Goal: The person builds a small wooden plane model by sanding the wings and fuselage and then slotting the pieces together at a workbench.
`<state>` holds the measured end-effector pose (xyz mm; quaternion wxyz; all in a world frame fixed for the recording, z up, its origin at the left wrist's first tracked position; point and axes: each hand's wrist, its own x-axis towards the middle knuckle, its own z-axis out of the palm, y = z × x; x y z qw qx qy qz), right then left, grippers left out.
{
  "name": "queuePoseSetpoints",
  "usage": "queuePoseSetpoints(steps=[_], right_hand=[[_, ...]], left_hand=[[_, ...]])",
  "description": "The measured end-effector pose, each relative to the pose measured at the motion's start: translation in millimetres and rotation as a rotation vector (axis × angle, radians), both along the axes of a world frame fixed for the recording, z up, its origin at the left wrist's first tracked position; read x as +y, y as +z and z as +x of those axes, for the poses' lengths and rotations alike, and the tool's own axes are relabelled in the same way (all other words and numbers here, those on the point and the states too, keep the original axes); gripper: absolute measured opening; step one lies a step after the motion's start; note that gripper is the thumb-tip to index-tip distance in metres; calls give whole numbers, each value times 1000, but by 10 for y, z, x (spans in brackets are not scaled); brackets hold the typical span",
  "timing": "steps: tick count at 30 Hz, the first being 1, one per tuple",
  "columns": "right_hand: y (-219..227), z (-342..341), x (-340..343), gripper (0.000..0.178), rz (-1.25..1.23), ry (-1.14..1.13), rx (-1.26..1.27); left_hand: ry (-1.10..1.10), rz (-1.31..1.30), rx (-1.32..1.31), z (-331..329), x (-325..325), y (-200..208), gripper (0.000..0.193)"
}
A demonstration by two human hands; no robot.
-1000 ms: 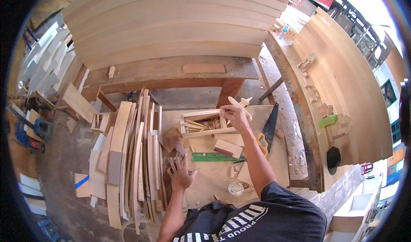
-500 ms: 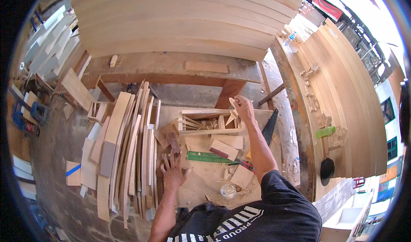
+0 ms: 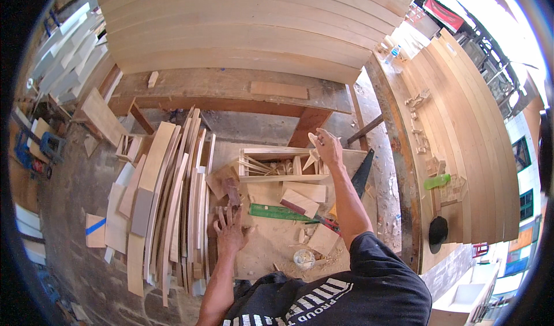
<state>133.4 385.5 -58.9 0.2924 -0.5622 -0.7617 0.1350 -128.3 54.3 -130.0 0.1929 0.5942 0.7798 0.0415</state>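
My right hand (image 3: 327, 147) is raised over the right end of a shallow wooden box (image 3: 283, 178), its fingers closed around a small pale wood piece (image 3: 313, 137). Thin sticks and offcuts lie in the box's compartments, and a pointed wood wedge (image 3: 311, 160) stands at its right end. My left hand (image 3: 231, 231) rests with its fingers spread beside a dark brown wood block (image 3: 232, 192). Between my arms lie a green flat strip (image 3: 279, 212), a wood block with a dark edge (image 3: 299, 203) and a clear cup (image 3: 304, 259).
A handsaw (image 3: 363, 174) lies beyond my right forearm, its blade pointing away. Long wood strips (image 3: 167, 199) are stacked on the left. Large plank panels (image 3: 242, 26) stand ahead and at the right, where a green bottle (image 3: 437, 181) lies. A low bench (image 3: 208, 86) spans the back.
My right hand has turned slightly and its fingers have shifted around the small wood piece. My left hand stays almost in place. The whole view has moved a little.
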Motion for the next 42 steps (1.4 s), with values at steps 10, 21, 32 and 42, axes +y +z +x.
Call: queuePoseSetpoints(steps=[10, 21, 32, 42], right_hand=[[107, 119, 8, 32, 48, -21, 261], [-36, 709, -513, 11, 26, -86, 128], [-67, 676, -622, 12, 60, -91, 113], [267, 36, -786, 17, -163, 81, 371]], left_hand=[[0, 25, 17, -3, -35, -124, 83], [8, 36, -6, 26, -15, 16, 87], [-9, 23, -2, 6, 5, 6, 87], [27, -37, -88, -31, -2, -53, 87]])
